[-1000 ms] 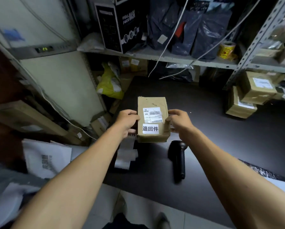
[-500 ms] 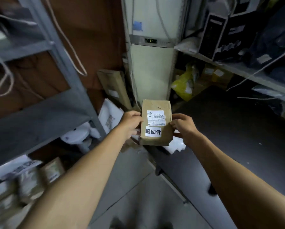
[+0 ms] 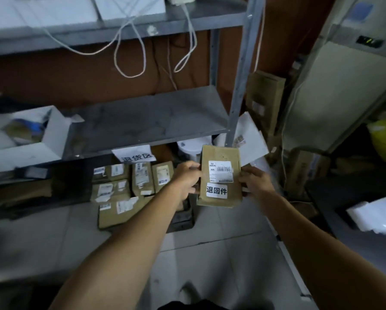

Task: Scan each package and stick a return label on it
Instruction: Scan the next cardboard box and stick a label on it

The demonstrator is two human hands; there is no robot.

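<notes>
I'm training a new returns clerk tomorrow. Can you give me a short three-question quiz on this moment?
1. True or false: the brown package held by the left hand and right hand already carries a white return label.
2. Where do the other labelled packages lie? A) on the middle shelf B) on the floor under the paper sign C) on the dark table
3. Fill in: each hand grips one ___ edge of the package.

Key: 1 true; 2 B; 3 side
</notes>
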